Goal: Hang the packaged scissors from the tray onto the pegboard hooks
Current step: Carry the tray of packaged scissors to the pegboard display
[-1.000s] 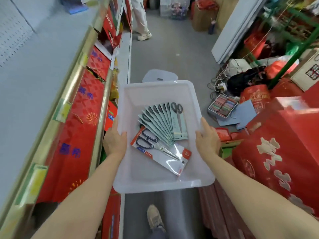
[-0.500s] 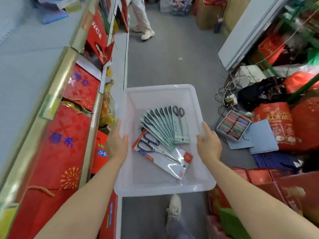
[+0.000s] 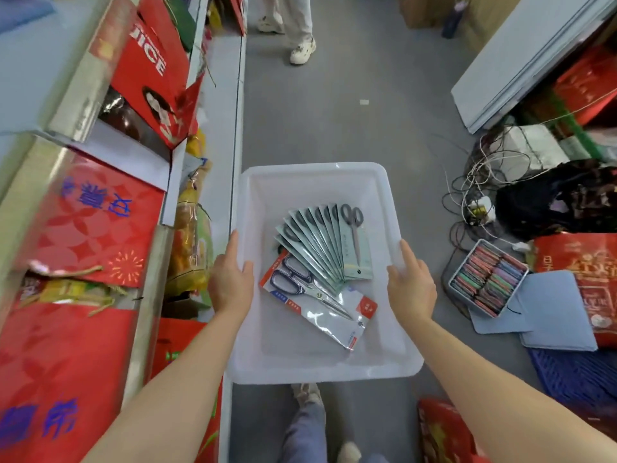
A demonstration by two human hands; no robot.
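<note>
I carry a white plastic tray [image 3: 314, 182] over the aisle floor. My left hand [image 3: 230, 279] grips its left rim and my right hand [image 3: 412, 285] grips its right rim. Inside lies a fan of several pale green scissor packs [image 3: 329, 242], the rightmost showing grey scissors. In front of the fan lies one larger clear pack with red corners [image 3: 317, 295], holding dark-handled scissors. No pegboard or hooks are in view.
Shelving with red gift boxes [image 3: 90, 222] runs along the left. Another person's legs [image 3: 293, 25] stand up the aisle. At right are tangled cables [image 3: 480, 182], a tin of coloured items [image 3: 487, 279], blue pads [image 3: 554, 309] and red bags. My own feet [image 3: 307, 396] show below the tray.
I have walked forward along the aisle with the tray; the shelves and floor clutter have slid toward me. Both hands keep the same hold and the packs have not shifted.
</note>
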